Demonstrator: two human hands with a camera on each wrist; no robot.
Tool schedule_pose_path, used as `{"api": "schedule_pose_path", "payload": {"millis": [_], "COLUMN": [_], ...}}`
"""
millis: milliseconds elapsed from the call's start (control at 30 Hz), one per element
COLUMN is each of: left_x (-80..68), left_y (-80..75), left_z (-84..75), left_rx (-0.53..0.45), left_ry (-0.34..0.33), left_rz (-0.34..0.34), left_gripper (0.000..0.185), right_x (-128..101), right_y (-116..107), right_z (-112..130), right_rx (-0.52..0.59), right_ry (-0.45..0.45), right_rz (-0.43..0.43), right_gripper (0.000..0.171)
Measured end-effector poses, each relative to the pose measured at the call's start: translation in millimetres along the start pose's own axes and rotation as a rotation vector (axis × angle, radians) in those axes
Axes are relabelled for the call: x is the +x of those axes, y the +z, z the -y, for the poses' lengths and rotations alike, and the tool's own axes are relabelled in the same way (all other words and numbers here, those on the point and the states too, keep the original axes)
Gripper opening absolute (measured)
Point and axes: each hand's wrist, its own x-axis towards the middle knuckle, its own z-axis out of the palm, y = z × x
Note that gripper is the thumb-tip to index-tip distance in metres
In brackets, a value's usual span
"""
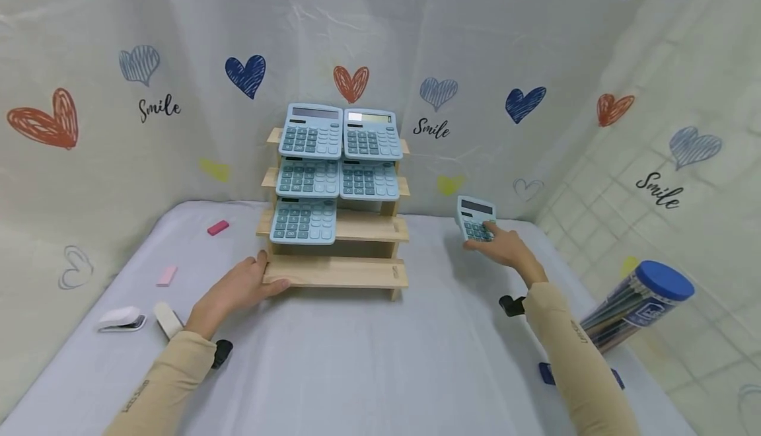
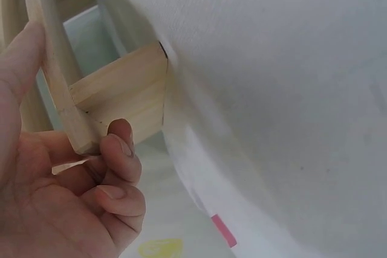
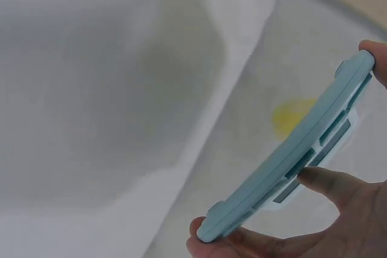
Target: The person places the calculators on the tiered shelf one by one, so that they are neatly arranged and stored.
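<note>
My left hand (image 1: pixel 238 285) grips the left end of the lowest step of a wooden tiered rack (image 1: pixel 339 272). In the left wrist view the thumb lies along the wooden board (image 2: pixel 57 83) and the curled fingers (image 2: pixel 124 155) meet its end. Right of the rack, my right hand (image 1: pixel 505 249) holds a light-blue calculator (image 1: pixel 475 210) above the table, keys facing up. The right wrist view catches that calculator (image 3: pixel 290 149) edge-on, with fingers at both ends. Matching calculators stand on the rack: two on the top tier (image 1: pixel 312 131), two below (image 1: pixel 370 180), one on the third tier's left (image 1: pixel 303 221).
On the left of the white-covered table lie a red block (image 1: pixel 217 227), a pink block (image 1: pixel 167 275), a white stapler (image 1: pixel 121 319) and another white item (image 1: pixel 168 320). A blue-lidded tube of pencils (image 1: pixel 639 304) leans near my right forearm. A heart-patterned curtain (image 1: pixel 380 33) hangs behind.
</note>
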Motion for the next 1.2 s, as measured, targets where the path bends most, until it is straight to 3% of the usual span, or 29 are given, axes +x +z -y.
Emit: {"api": "schedule_pose_path", "payload": {"millis": [267,600,933,1200], "left_x": [1.1,-0.5,-1.5,-2.1], "left_y": [0.9,1.7,3.2,1.4], "left_z": [0.9,2.4,2.9,2.8], "left_rx": [0.01,0.001,-0.002,-0.006], "left_ry": [0.024,0.025,0.034,0.037], "left_rz": [-0.018,-0.021,-0.023,-0.029], "left_gripper": [0.093,0.094,0.092,0.092], "right_x": [-50.2,-97.6,-86.7,-67.6], "right_y": [12.4,33.4,55.0,64.1], "right_z": [56.9,130.3,175.0,197.7], "right_rx": [-0.05,-0.12,-0.196,-0.178], "right_ry": [-0.126,-0.269,-0.328,-0.254], "right_rz": [-0.12,-0.122,-0.151,-0.197], "right_gripper": [0.097,0.09,0.087,0.09]}}
